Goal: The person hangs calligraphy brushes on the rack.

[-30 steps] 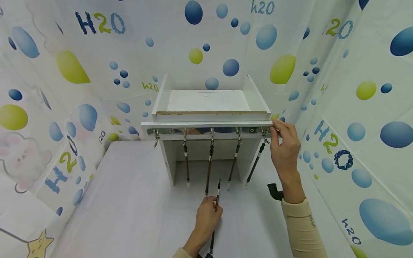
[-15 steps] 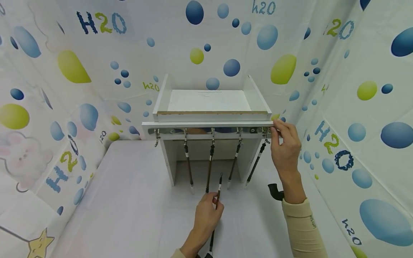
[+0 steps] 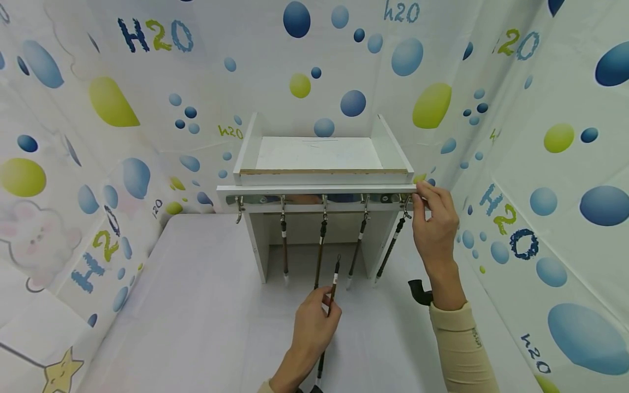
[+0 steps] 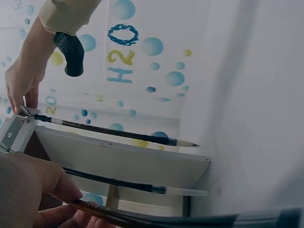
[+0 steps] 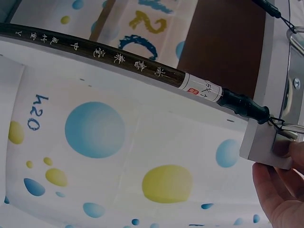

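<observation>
My left hand (image 3: 314, 322) pinches a calligraphy brush (image 3: 336, 279) by its handle, its loop end pointing up and its bristle end down. In the left wrist view, the brown handle of this brush (image 4: 114, 216) runs right from my fingers. At the right end of the white rack (image 3: 314, 190), my right hand (image 3: 436, 224) grips the board's corner between thumb and fingers. Several other brushes hang from the metal hook strip, the rightmost brush (image 3: 390, 248) close beside my right hand. A hook (image 3: 239, 210) at the far left bears no brush.
The rack's upper tray (image 3: 319, 153) stands above the hook strip, and its side panels (image 3: 256, 248) reach down to the white surface (image 3: 196, 305). A patterned curtain (image 3: 162, 76) with blue and green dots encloses the back and sides.
My left hand has risen a little with the brush, whose loop end is now higher. The leftmost hanging brush swung right and back. My right hand stays at the rack's corner.
</observation>
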